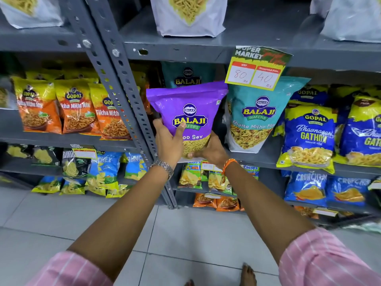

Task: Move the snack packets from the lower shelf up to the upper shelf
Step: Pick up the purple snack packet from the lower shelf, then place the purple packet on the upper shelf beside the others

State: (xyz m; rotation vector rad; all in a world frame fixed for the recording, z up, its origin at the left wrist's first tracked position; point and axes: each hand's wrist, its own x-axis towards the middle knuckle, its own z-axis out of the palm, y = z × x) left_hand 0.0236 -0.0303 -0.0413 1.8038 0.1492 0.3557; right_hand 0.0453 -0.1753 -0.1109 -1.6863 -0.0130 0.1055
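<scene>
I hold a purple Balaji sev packet (188, 108) upright in front of the lower shelf (266, 159). My left hand (168, 141) grips its left side, thumb across the front. My right hand (212, 150) cups its bottom right corner from below. A teal Balaji Khatta Mitha packet (255, 118) stands just right of it on the same shelf, and another teal Balaji packet (186, 76) shows behind. The upper shelf (185, 51) above carries a white sev bag (188, 15) in the middle, with bare grey surface on both sides of it.
A slotted grey upright (123, 93) runs just left of the packet. A price card (257, 68) hangs from the upper shelf edge at right. Orange Gopal packets (72, 108) fill the left bay, blue Gopal Gathiya packets (309, 137) the right. Chip packets fill lower shelves above a tiled floor.
</scene>
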